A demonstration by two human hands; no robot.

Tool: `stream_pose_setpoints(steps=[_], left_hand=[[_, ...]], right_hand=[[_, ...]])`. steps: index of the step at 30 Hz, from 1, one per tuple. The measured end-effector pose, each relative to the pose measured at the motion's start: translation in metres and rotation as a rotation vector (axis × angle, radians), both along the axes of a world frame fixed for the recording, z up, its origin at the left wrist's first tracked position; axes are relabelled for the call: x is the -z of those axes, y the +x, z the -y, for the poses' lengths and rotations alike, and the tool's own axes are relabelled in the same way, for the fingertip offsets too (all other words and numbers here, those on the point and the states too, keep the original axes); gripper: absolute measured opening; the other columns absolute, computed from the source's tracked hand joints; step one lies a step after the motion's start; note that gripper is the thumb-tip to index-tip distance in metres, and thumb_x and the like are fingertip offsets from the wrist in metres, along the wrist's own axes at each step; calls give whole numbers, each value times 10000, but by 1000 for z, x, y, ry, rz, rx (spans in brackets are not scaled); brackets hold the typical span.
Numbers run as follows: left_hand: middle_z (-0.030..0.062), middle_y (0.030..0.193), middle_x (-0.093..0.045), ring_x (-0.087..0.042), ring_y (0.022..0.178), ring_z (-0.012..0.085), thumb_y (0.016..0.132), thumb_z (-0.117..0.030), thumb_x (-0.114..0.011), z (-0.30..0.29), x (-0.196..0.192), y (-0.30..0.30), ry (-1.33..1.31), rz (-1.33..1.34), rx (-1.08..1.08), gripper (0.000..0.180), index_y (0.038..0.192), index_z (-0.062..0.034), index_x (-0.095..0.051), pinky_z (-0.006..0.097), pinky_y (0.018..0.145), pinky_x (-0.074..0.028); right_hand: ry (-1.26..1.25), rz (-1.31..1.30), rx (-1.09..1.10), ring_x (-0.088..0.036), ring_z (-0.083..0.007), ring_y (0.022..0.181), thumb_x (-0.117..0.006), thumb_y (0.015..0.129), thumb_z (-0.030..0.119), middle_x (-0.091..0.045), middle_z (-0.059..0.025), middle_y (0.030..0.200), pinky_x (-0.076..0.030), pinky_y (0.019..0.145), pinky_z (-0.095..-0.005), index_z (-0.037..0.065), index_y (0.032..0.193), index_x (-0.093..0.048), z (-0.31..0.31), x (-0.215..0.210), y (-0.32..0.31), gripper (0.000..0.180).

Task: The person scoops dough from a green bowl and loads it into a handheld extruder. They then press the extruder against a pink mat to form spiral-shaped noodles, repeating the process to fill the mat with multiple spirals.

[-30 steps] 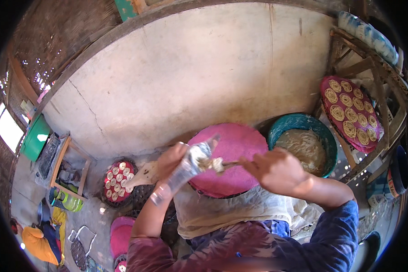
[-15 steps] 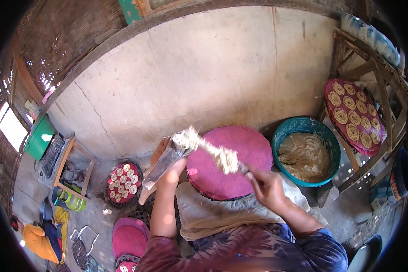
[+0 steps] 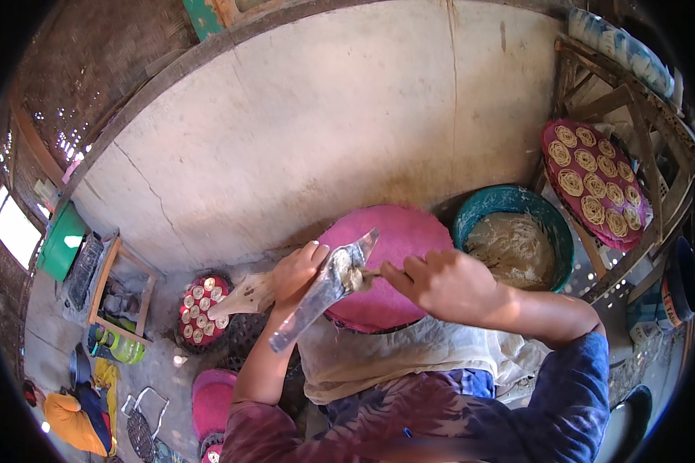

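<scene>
Closed round a wooden-handled tool with a long metal plate [image 3: 305,312], my left hand [image 3: 297,272] holds it tilted above the near left of a pink round mat [image 3: 401,229]. Pale dough [image 3: 353,278] sits in the opening at the tool's middle. My right hand [image 3: 457,287] grips a thin stick-like utensil [image 3: 372,273] whose tip meets that dough; the utensil's full shape is hidden. The mat lies on a dark round tray in front of me, with a pale cloth [image 3: 394,351] over my lap.
Right of the mat stands a teal basin [image 3: 567,258] of dough. A pink tray of coiled dough rounds [image 3: 594,185] leans on a wooden rack [image 3: 649,147]; a similar tray [image 3: 203,312] lies on the left floor. A person in orange [image 3: 73,420] is at far left.
My right hand has brought the dough-loaded utensil left to the tool, and the dough is now in its opening. The tool has turned and moved right, over the mat.
</scene>
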State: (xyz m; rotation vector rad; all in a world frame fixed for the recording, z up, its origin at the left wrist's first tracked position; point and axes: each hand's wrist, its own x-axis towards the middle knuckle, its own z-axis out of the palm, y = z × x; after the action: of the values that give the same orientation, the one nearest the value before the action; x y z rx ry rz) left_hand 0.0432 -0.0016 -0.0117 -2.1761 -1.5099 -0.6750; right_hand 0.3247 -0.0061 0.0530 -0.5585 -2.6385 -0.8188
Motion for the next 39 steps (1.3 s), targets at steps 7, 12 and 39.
stream_pose_setpoints(steps=[7, 12, 39], left_hand=[[118, 965, -702, -664, 905, 281, 781, -333, -719, -4, -20, -23, -52, 138, -349, 315, 948, -69, -679, 382, 832, -521], [123, 891, -666, -657, 824, 300, 713, -209, -775, 2, -20, 25, 87, 323, -95, 283, 935, -73, -663, 391, 733, -528], [95, 978, -642, -630, 869, 228, 827, -138, -677, 50, -52, -39, -425, 1395, 129, 317, 1117, -21, -620, 363, 789, -498]], right_hand=[[-320, -567, 61, -618, -229, 533, -639, 816, 111, -611, -67, 707, -477, 436, -359, 110, 1196, -628, -4, 6, 29, 380], [-751, -904, 1, -653, -371, 801, -592, 866, 25, -658, -194, 994, -544, 660, -422, 141, 1376, -508, -7, 72, -45, 530], [-678, -494, 1074, -595, -380, 1134, -529, 964, 292, -609, -239, 1237, -454, 975, -473, 5, 1308, -543, -34, 162, 158, 449]])
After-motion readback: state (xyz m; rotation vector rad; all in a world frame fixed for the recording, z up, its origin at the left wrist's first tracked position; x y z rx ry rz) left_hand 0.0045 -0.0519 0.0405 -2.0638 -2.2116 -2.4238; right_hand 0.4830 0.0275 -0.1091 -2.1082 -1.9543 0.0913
